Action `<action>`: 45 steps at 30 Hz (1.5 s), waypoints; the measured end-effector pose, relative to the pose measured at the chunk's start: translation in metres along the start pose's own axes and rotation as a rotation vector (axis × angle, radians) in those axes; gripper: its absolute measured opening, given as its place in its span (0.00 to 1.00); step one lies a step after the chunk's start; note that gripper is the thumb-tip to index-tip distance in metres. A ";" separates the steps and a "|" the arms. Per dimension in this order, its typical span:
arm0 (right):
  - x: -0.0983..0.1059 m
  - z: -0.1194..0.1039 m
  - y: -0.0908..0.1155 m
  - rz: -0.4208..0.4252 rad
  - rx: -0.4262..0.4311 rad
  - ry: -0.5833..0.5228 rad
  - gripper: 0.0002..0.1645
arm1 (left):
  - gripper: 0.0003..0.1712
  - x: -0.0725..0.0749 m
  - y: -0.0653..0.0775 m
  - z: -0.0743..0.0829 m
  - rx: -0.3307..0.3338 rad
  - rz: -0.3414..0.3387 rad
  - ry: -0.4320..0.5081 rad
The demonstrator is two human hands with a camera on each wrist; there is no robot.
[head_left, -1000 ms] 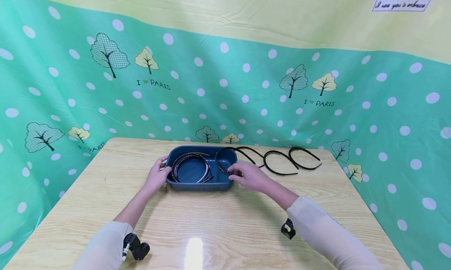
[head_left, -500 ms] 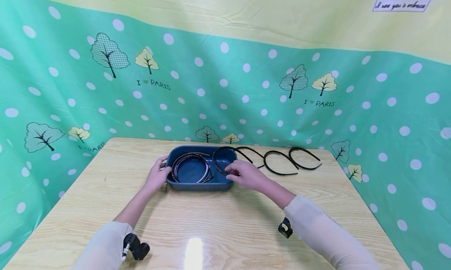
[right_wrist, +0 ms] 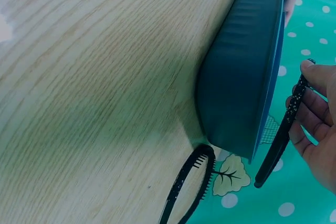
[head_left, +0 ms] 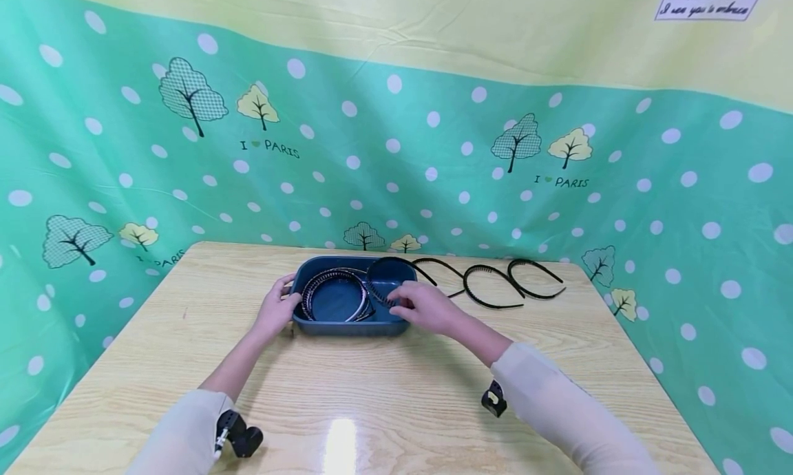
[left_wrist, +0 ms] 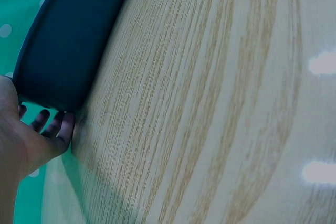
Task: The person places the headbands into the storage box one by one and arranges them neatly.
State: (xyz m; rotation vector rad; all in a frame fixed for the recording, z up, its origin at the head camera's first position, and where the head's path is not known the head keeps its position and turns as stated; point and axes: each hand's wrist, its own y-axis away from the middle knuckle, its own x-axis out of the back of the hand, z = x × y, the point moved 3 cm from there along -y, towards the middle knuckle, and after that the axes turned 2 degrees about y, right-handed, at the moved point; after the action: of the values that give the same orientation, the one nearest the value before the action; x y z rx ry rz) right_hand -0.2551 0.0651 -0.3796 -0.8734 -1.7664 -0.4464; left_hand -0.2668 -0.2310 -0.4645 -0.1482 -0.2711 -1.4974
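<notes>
A dark blue plastic bin (head_left: 353,329) stands on the table, with several headbands (head_left: 308,292) nested in a ring in its left part. My left hand (head_left: 275,306) holds the bin's left end, thumb at the rim; the left wrist view shows its fingers against the outer end wall (left_wrist: 63,61). Between thumb and fingers, my right hand (head_left: 427,308) pinches a black toothed headband (head_left: 369,286) above the bin's right part. Up close in the right wrist view, this headband (right_wrist: 286,127) has light speckles and hangs clear of the bin's rim.
Three more black headbands lie on the wooden table (head_left: 372,392) right of the bin: a near one (head_left: 469,283), a far right one (head_left: 511,272) and one partly hidden behind the bin (head_left: 446,265). A green dotted cloth (head_left: 396,186) hangs behind the table.
My right hand has moved left, carrying the headband further over the bin toward the nested ones. The left hand and the bin have stayed put.
</notes>
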 end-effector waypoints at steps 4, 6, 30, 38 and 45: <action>0.000 -0.004 -0.003 -0.004 0.012 0.018 0.15 | 0.31 0.000 0.000 0.000 0.001 -0.001 0.002; -0.001 -0.005 -0.004 -0.004 0.019 0.030 0.15 | 0.31 0.000 0.000 0.000 0.000 -0.005 0.004; -0.009 -0.017 -0.019 -0.038 0.054 0.054 0.15 | 0.31 0.000 0.000 0.002 -0.003 0.005 -0.008; -0.013 -0.021 -0.024 -0.043 0.057 0.069 0.15 | 0.32 -0.001 0.002 0.004 -0.022 0.005 0.002; -0.015 -0.024 -0.026 -0.043 0.060 0.085 0.16 | 0.31 0.000 0.004 0.003 -0.047 0.012 -0.011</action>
State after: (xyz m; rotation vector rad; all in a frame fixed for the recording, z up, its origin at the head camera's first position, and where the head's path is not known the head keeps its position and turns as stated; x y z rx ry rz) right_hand -0.2567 0.0267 -0.3822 -0.7650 -1.7139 -0.4502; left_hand -0.2632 -0.2296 -0.4614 -0.1954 -0.2430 -1.4923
